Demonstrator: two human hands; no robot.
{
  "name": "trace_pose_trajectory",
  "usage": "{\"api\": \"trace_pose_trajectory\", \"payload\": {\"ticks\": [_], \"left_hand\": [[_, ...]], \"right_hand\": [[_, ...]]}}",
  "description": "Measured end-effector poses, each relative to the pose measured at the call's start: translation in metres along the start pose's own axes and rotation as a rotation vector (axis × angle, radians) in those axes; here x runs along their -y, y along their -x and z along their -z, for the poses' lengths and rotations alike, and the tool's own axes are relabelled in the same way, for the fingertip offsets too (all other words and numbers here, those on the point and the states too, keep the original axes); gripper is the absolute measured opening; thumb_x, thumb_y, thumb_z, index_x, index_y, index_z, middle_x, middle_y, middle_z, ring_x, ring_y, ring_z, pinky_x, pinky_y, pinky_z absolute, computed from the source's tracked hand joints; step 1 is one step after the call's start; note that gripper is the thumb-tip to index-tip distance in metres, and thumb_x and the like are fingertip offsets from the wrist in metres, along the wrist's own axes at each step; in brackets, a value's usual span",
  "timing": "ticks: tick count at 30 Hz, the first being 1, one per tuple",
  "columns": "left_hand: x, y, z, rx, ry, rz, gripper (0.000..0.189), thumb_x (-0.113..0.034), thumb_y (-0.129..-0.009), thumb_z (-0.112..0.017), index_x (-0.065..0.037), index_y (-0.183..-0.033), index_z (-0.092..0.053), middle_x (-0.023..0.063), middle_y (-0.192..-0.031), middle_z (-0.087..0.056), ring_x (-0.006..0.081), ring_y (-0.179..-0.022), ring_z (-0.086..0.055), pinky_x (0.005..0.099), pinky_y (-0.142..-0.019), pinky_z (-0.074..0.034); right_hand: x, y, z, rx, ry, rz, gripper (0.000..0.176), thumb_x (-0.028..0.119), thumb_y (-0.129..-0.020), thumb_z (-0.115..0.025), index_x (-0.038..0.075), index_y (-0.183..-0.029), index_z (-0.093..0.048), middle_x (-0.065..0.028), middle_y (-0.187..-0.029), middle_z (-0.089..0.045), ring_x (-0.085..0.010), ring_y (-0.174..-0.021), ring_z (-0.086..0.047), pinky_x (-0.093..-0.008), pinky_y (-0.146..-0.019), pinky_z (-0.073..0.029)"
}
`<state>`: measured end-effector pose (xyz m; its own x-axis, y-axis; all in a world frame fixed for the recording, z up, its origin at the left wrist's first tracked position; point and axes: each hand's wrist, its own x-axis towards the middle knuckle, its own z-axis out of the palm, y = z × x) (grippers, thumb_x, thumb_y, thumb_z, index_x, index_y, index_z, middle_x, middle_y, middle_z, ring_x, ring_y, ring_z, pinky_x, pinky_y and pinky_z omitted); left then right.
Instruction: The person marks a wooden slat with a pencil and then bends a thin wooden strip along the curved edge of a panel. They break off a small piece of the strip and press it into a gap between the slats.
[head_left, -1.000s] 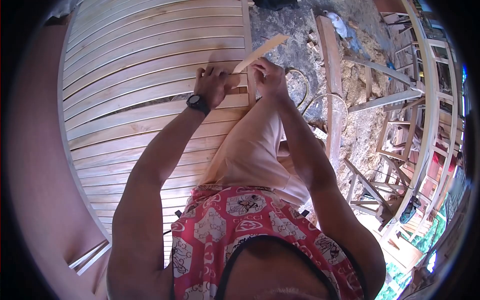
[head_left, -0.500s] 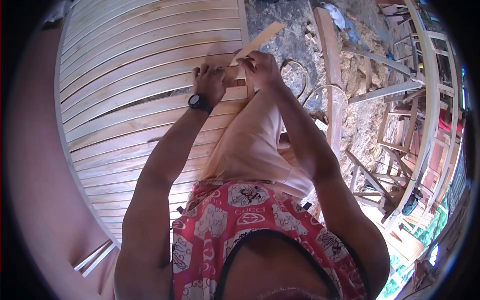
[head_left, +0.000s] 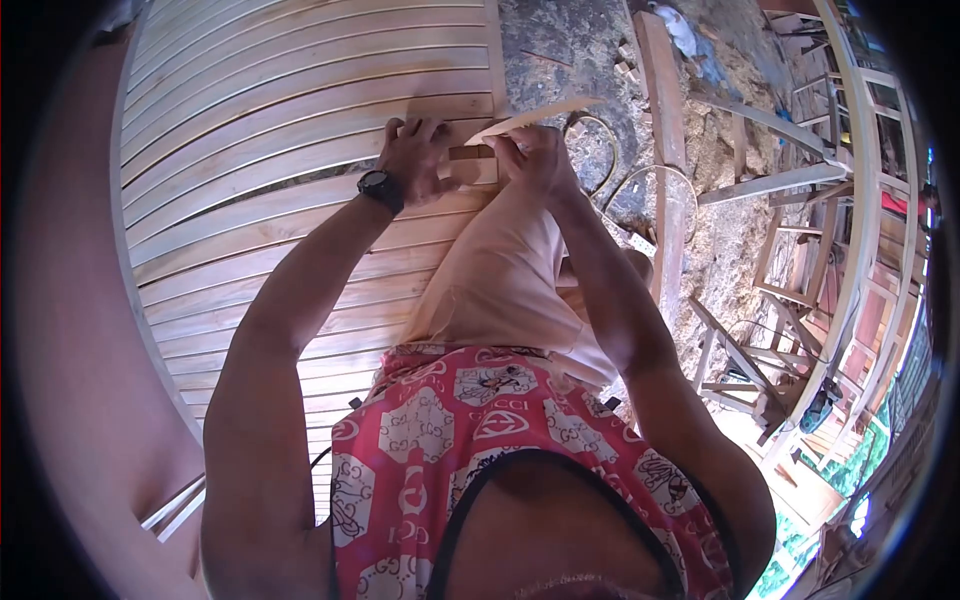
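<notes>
My right hand [head_left: 540, 160] pinches a thin, pale wood-coloured strip [head_left: 545, 115] near its lower end. The strip bends slightly and points up and right past the slatted panel's edge. My left hand [head_left: 412, 160], with a dark watch on the wrist, rests on the wooden slats [head_left: 300, 110]; its fingers and thumb are apart and I see nothing in it. Between the hands, a short brown gap [head_left: 466, 153] shows among the slats at the panel's edge rail. Part of the strip's lower end is hidden by my right fingers.
My leg in peach trousers [head_left: 500, 250] lies over the panel's right edge. A wooden beam [head_left: 660, 120] and a looped cable [head_left: 610, 150] are on the dusty ground to the right. Wooden frames [head_left: 780, 330] stand farther right.
My left hand has shifted left and opened away from the strip. The strip in my right hand has swung lower and to the right, and it now bends.
</notes>
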<state>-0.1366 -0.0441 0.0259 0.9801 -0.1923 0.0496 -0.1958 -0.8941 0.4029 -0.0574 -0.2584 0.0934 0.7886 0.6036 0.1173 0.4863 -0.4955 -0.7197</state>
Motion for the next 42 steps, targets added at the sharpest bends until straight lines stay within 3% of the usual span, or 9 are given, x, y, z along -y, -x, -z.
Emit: {"api": "trace_pose_trajectory", "payload": {"ticks": [10, 22, 26, 29, 31, 35, 38, 40, 42], "left_hand": [[0.001, 0.0, -0.007, -0.029, -0.035, -0.046, 0.084, -0.062, -0.077, -0.081, -0.004, -0.134, -0.061, 0.0092, -0.127, -0.057, 0.0297, -0.118, -0.054, 0.052, -0.106, -0.035], [0.003, 0.0, -0.016, -0.028, -0.021, -0.023, 0.072, -0.053, -0.084, -0.079, -0.009, -0.136, -0.058, 0.0097, -0.126, -0.057, 0.032, -0.118, -0.054, 0.0545, -0.106, -0.035], [0.005, 0.0, -0.019, -0.057, -0.035, -0.031, 0.071, -0.053, -0.085, -0.077, -0.008, -0.137, -0.058, 0.0094, -0.125, -0.057, 0.0316, -0.118, -0.054, 0.054, -0.105, -0.035], [0.004, 0.001, -0.02, -0.058, -0.054, -0.031, 0.068, -0.053, -0.088, -0.074, -0.008, -0.136, -0.059, 0.0095, -0.125, -0.057, 0.0311, -0.118, -0.054, 0.0538, -0.105, -0.034], [0.002, 0.002, -0.019, -0.065, -0.035, -0.033, 0.066, -0.052, -0.09, -0.073, -0.007, -0.136, -0.059, 0.0097, -0.125, -0.057, 0.0309, -0.118, -0.054, 0.0537, -0.106, -0.034], [-0.003, 0.005, -0.017, -0.042, -0.03, -0.015, 0.061, -0.048, -0.089, -0.075, -0.005, -0.13, -0.064, 0.0076, -0.13, -0.059, 0.0289, -0.124, -0.053, 0.0539, -0.108, -0.034], [-0.005, 0.008, -0.018, -0.066, -0.03, -0.036, 0.046, -0.041, -0.091, -0.075, -0.013, -0.127, -0.068, 0.0063, -0.129, -0.059, 0.028, -0.125, -0.053, 0.054, -0.108, -0.035], [-0.009, 0.011, -0.018, -0.115, 0.076, -0.067, 0.031, -0.035, -0.091, -0.074, -0.025, -0.12, -0.072, 0.0048, -0.127, -0.061, 0.028, -0.124, -0.053, 0.0539, -0.107, -0.036], [-0.017, 0.011, -0.021, -0.174, 0.063, -0.036, 0.026, -0.032, -0.09, -0.074, -0.029, -0.116, -0.074, 0.0044, -0.125, -0.062, 0.0286, -0.123, -0.054, 0.054, -0.107, -0.037]], "right_hand": [[-0.009, 0.006, -0.013, -0.108, -0.003, 0.036, 0.008, 0.015, -0.091, -0.076, 0.013, -0.098, -0.079, -0.0128, -0.08, -0.073, -0.0326, -0.069, -0.072, -0.0407, -0.059, -0.054], [-0.011, 0.003, -0.01, -0.066, 0.025, 0.055, 0.008, 0.009, -0.091, -0.073, 0.01, -0.098, -0.076, -0.0149, -0.079, -0.071, -0.0352, -0.068, -0.07, -0.0431, -0.058, -0.052], [-0.011, 0.003, -0.011, -0.069, 0.018, 0.058, 0.007, 0.01, -0.091, -0.074, 0.01, -0.097, -0.076, -0.015, -0.078, -0.071, -0.0353, -0.068, -0.07, -0.0434, -0.058, -0.052], [-0.018, 0.003, -0.013, -0.058, 0.058, 0.097, 0.014, 0.006, -0.093, -0.076, 0.004, -0.106, -0.076, -0.0139, -0.073, -0.07, -0.0223, -0.058, -0.067, -0.0356, -0.056, -0.049], [-0.02, 0.002, -0.014, -0.059, 0.01, 0.157, 0.023, 0.002, -0.091, -0.074, 0.002, -0.114, -0.073, -0.0147, -0.09, -0.077, -0.0244, -0.081, -0.077, -0.0347, -0.071, -0.059], [-0.03, 0.002, -0.006, -0.03, -0.083, 0.08, 0.034, -0.003, -0.089, -0.07, 0.0, -0.123, -0.07, -0.0148, -0.108, -0.078, -0.0257, -0.105, -0.077, -0.0347, -0.09, -0.06], [-0.032, -0.001, 0.003, -0.015, -0.112, -0.018, 0.037, -0.004, -0.088, -0.068, 0.001, -0.125, -0.071, -0.0152, -0.114, -0.077, -0.0241, -0.111, -0.074, -0.0342, -0.098, -0.057], [-0.032, -0.001, 0.005, -0.06, -0.131, 0.036, 0.026, 0.001, -0.084, -0.07, 0.002, -0.109, -0.07, -0.0198, -0.102, -0.075, -0.0361, -0.097, -0.075, -0.0411, -0.082, -0.06], [-0.031, -0.001, 0.002, -0.052, -0.119, 0.025, 0.023, 0.002, -0.084, -0.071, 0.002, -0.107, -0.07, -0.0192, -0.1, -0.075, -0.0355, -0.096, -0.076, -0.0409, -0.081, -0.06]]}}
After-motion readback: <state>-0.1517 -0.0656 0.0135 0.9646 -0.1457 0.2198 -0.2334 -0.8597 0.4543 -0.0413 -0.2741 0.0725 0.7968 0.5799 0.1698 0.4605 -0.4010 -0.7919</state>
